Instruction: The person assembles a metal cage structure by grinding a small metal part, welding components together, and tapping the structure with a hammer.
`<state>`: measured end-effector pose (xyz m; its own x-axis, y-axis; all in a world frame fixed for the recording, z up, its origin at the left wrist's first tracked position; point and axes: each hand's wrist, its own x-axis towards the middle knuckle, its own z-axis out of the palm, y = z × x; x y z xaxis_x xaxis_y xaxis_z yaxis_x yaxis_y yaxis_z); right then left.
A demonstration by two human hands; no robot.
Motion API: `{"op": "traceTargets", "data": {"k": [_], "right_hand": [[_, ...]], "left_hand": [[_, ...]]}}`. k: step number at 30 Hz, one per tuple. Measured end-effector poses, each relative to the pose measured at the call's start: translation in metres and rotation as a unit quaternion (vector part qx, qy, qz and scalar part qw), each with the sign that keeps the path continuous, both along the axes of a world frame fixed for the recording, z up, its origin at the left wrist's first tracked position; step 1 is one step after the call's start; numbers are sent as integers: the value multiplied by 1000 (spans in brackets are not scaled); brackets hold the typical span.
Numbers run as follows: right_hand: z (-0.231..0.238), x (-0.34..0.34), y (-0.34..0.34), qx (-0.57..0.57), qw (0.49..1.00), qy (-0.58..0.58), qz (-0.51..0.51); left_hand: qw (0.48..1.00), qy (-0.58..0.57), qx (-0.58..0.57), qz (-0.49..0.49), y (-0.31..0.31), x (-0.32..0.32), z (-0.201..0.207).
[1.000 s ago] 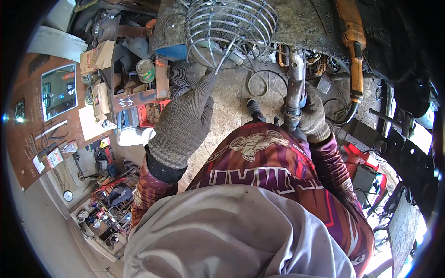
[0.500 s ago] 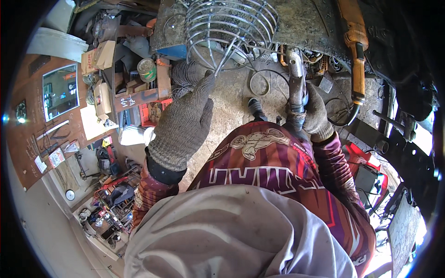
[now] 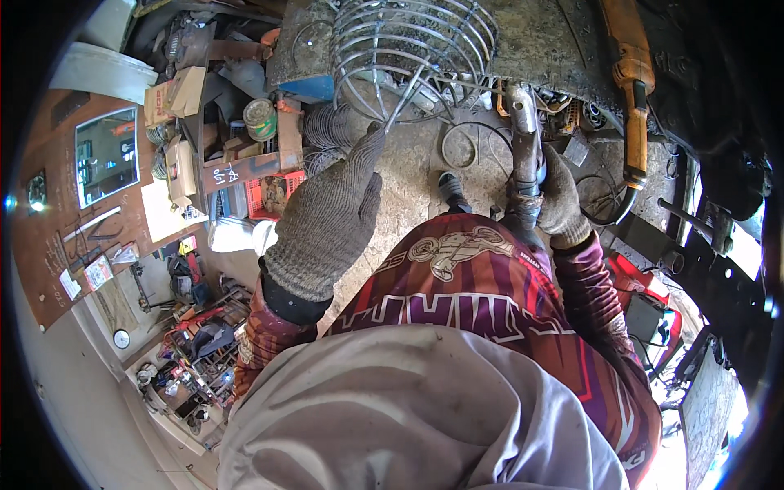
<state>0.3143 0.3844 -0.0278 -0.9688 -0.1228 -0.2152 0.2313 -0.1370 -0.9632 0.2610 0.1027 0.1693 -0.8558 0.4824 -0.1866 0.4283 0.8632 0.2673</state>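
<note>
A round cage of bent metal rods [image 3: 408, 54] rests on the workbench at the top of the view. One straight metal rod [image 3: 404, 96] slants down from it to the fingertips of my left hand [image 3: 325, 219], in a grey knit glove. Those fingers are pressed together at the rod's end; their far side is hidden. My right hand [image 3: 560, 202], gloved too, is wrapped round the taped handle of an electrode holder [image 3: 523, 155], which stands with its metal head up. From that head a thin welding rod [image 3: 472, 84] reaches left to the cage.
An orange long-bodied tool [image 3: 632, 73] with a cable hangs over the stained bench top [image 3: 539, 41] at right. Loose cable [image 3: 459, 147] lies on the floor by my foot. Shelves on the left hold a can [image 3: 260, 121], cartons and a red crate [image 3: 271, 194].
The whole view has shifted slightly, with the cage a little further right. My left hand remains at the rod's end and my right hand on the electrode holder.
</note>
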Motion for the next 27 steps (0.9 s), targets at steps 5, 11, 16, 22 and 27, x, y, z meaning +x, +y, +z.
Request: {"op": "traceTargets", "data": {"k": [5, 11, 16, 22, 27], "right_hand": [[-1, -3, -2, -82, 996, -31, 9], [-8, -5, -7, -57, 997, 36, 27], [1, -9, -6, -57, 997, 36, 30], [-10, -9, -10, -49, 999, 3, 9], [-8, -10, -11, -85, 996, -8, 12]], "left_hand": [[1000, 1, -3, -4, 2, 0, 3], [1000, 15, -5, -11, 0, 1, 2], [999, 38, 6, -30, -1, 1, -2], [1000, 3, -13, -4, 1, 1, 2], [1000, -20, -17, 10, 0, 0, 1]]}}
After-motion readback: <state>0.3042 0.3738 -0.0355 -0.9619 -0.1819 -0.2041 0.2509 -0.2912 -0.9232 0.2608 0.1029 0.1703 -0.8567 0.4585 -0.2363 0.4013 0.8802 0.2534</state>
